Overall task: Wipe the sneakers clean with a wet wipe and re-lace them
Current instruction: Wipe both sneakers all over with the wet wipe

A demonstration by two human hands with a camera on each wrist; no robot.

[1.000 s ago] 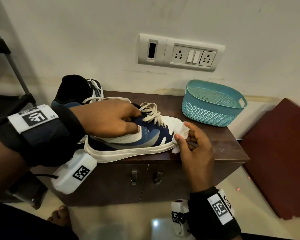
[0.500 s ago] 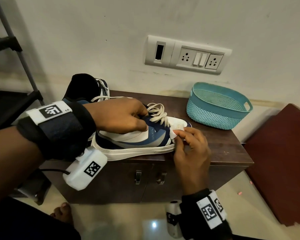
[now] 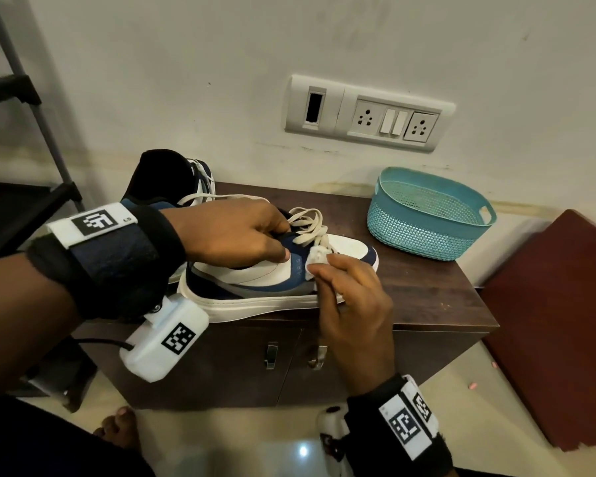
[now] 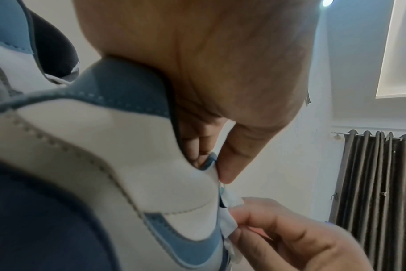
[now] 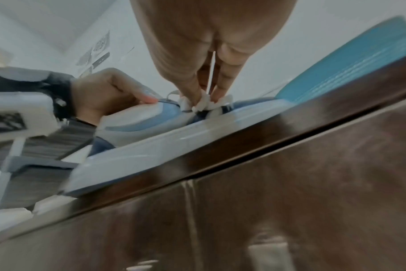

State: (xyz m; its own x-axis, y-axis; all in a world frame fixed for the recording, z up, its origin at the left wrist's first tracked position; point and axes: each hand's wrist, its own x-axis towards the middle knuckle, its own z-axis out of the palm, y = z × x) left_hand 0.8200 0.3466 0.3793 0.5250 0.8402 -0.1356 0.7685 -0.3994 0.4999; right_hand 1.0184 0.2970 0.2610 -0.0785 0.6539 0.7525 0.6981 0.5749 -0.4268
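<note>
A blue, white and grey sneaker (image 3: 255, 280) with loose cream laces (image 3: 307, 228) lies on its sole on the dark wooden cabinet (image 3: 427, 294). My left hand (image 3: 234, 232) grips its collar, thumb on the white side panel (image 4: 165, 183) and fingers inside the opening. My right hand (image 3: 344, 287) pinches a crumpled white wet wipe (image 3: 315, 259) and presses it against the sneaker's side near the lace eyelets (image 5: 202, 104). A second sneaker (image 3: 172, 177) stands behind the first, mostly hidden by my left arm.
A teal perforated basket (image 3: 427, 215) sits at the cabinet's back right, close to the wall with a socket panel (image 3: 369, 113). A dark rack (image 3: 11, 139) stands at the left and a maroon board (image 3: 558, 325) leans at the right. Bare toes (image 3: 117, 428) show on the floor below.
My right hand has carried the wipe from the toe end leftward and up along the sneaker's side toward the laces. My left hand has kept its hold on the collar.
</note>
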